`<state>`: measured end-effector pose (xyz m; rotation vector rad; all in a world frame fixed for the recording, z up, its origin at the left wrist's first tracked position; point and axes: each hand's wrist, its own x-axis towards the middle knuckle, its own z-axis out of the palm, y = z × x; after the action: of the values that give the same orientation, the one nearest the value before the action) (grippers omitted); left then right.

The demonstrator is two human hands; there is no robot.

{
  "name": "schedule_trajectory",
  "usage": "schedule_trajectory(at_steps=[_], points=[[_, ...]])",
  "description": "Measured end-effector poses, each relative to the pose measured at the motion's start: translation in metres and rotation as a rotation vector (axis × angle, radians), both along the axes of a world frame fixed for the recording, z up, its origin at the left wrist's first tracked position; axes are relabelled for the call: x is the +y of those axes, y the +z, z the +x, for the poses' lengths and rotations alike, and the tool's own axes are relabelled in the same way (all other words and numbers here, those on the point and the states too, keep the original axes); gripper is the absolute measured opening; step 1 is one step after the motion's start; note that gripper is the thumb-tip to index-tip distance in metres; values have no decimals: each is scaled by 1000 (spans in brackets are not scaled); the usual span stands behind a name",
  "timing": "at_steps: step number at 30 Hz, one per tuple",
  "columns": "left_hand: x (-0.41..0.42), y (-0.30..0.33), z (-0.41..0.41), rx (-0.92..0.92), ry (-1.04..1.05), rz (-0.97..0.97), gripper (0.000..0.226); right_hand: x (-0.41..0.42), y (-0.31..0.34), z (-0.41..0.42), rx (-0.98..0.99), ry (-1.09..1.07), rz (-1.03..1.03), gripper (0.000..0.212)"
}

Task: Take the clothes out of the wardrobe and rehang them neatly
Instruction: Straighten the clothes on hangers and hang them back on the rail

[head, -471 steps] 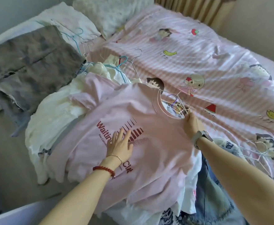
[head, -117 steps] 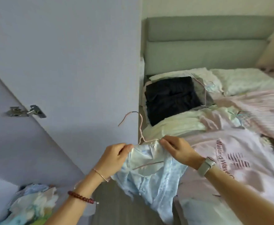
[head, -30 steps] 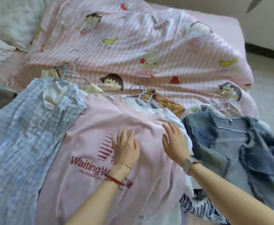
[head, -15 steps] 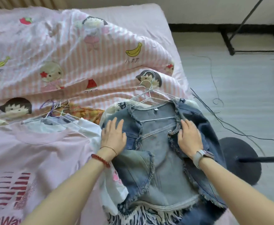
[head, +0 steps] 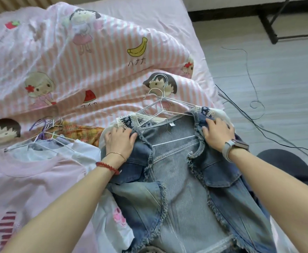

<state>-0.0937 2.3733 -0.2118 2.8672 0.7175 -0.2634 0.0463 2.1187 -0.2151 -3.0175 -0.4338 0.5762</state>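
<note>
A frayed denim jacket (head: 178, 179) lies on the bed on white wire hangers (head: 160, 105), on top of other garments. My left hand (head: 119, 141) grips its left shoulder, fingers curled over the cloth. My right hand (head: 218, 133) holds the right shoulder near the bed's edge. To the left lies a pink T-shirt (head: 27, 185) with red print, over a white garment (head: 82, 152), with a bundle of hangers (head: 45, 132) at its neck. A yellow plaid cloth (head: 83, 132) shows behind them.
The bed carries a pink striped cartoon duvet (head: 87, 70). To the right is grey floor (head: 277, 73) with loose cables (head: 248, 114), a round black stand base (head: 284, 167) and a black frame leg (head: 268, 21) at the top right.
Both hands have slid up from the jacket's front panels to its shoulders. My view has moved closer to the jacket.
</note>
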Motion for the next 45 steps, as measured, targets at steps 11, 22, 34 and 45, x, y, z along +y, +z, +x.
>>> schedule_trajectory(at_steps=[11,22,34,45], points=[[-32,118,-105,-431,88,-257,33,-13,84,-57,-387,96,405,51],[-41,219,-134,-528,252,-490,23,-5,239,-97,-912,32,423,34],[-65,311,-158,-757,170,-491,26,-36,364,-160,-1262,-1,353,24],[-52,472,-135,-1000,99,-416,29,-16,527,-152,-1411,-121,462,45]])
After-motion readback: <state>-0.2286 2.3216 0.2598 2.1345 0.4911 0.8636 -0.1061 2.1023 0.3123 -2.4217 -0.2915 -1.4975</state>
